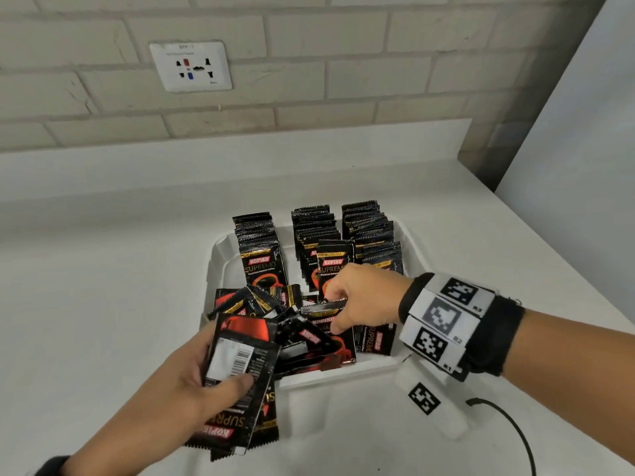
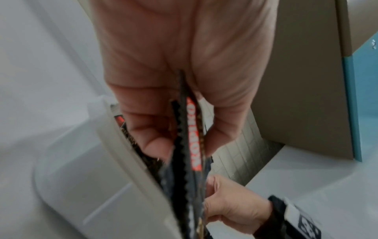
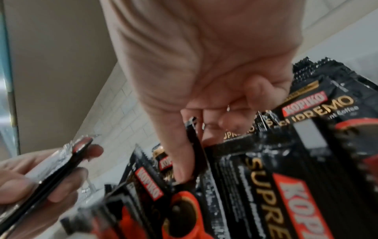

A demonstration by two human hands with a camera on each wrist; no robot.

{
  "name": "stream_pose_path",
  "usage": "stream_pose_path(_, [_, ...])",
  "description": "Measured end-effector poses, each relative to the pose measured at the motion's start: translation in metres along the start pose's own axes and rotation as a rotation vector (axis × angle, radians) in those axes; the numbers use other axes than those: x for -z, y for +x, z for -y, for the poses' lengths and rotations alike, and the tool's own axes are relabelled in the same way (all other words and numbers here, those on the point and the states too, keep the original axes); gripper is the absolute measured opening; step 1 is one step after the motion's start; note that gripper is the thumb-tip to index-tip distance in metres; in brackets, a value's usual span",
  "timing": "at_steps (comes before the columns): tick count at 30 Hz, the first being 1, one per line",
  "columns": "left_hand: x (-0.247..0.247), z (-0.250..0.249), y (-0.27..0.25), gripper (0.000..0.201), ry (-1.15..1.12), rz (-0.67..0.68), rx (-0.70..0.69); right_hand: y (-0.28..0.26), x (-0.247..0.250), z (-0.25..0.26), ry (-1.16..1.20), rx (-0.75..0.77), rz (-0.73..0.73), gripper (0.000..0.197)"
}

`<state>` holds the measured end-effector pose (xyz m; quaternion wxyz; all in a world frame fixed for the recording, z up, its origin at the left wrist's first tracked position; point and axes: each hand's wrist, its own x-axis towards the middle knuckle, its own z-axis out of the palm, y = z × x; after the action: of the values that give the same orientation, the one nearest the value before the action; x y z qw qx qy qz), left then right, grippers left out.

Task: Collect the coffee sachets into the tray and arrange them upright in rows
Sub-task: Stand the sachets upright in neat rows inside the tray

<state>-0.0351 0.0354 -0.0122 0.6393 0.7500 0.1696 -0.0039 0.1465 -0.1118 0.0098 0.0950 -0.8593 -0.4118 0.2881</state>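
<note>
From the head view, three upright rows are standing at the far end of the tray (image 1: 220, 255); loose sachets (image 1: 309, 341) are lying at its near end, unsorted. In the left wrist view, the left hand (image 2: 180, 80) is gripping a small stack (image 2: 192, 145). In the right wrist view, the right hand (image 3: 204, 80) is pinching one sachet (image 3: 196, 145) above the tray's pile.

Upright sachet rows (image 1: 314, 235) stand behind loose sachets (image 1: 309, 338) in the tray (image 1: 214, 266).

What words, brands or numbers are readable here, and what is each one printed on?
"KOPIKO": red band on the upright sachets in the tray.
"SUPREMO": gold letters under it, also on the loose sachets.
"Premium Instant Coffee": small line below, barely legible.
"R1", "R2", "R3": on the marker wristband.
Too small or blurred: the wall socket label, and the barcode on the bundle held by the left hand.
</note>
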Motion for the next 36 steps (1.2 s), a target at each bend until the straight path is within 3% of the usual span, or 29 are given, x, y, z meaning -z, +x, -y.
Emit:
stream_pose_path(2, [0.007, -0.008, -0.002, 0.048, -0.12, -0.032, 0.009, -0.004, 0.007, -0.004, 0.074, 0.015, -0.056, 0.033])
stream_pose_path(5, [0.014, -0.014, 0.0, 0.087, -0.251, -0.121, -0.022, -0.015, 0.024, -0.009, 0.274, 0.019, -0.18, 0.015])
stream_pose_path(7, [0.012, -0.019, 0.005, 0.1, -0.32, -0.182, -0.053, -0.023, 0.035, -0.011, 0.472, 0.017, -0.274, 0.008])
stream_pose_path(8, [0.008, -0.02, 0.009, 0.097, -0.34, -0.2, -0.062, -0.026, 0.039, -0.012, 0.556, 0.023, -0.316, 0.009])
stream_pose_path(11, [-0.007, -0.022, 0.027, 0.051, -0.389, -0.254, -0.075, -0.031, 0.047, -0.01, 0.737, 0.065, -0.392, 0.01])
stream_pose_path(16, [-0.032, -0.031, 0.054, 0.053, -0.493, -0.263, -0.125, -0.027, 0.035, 0.002, 0.947, 0.107, -0.27, 0.015])
stream_pose_path(21, [-0.044, -0.038, 0.062, 0.029, -0.589, -0.319, -0.158, -0.016, 0.006, 0.01, 1.137, 0.07, -0.25, 0.019])
stream_pose_path(24, [-0.051, -0.036, 0.056, 0.048, -0.565, -0.315, -0.17, -0.017, -0.007, 0.014, 1.162, 0.087, -0.271, 0.024])
stream_pose_path(28, [-0.058, -0.03, 0.049, 0.032, -0.399, -0.391, -0.189, -0.023, -0.021, 0.019, 1.066, 0.118, -0.364, 0.04])
stream_pose_path(32, [-0.059, -0.035, 0.045, 0.035, -0.515, -0.505, -0.168, -0.039, -0.026, 0.011, 1.125, 0.136, -0.525, 0.044])
stream_pose_path(34, [-0.059, -0.039, 0.046, 0.054, -0.555, -0.592, -0.188, -0.048, -0.029, 0.002, 1.23, 0.115, -0.521, 0.045])
stream_pose_path(36, [-0.061, -0.047, 0.046, 0.074, -0.552, -0.652, -0.229, -0.054, -0.032, -0.006, 1.423, 0.119, -0.42, 0.055])
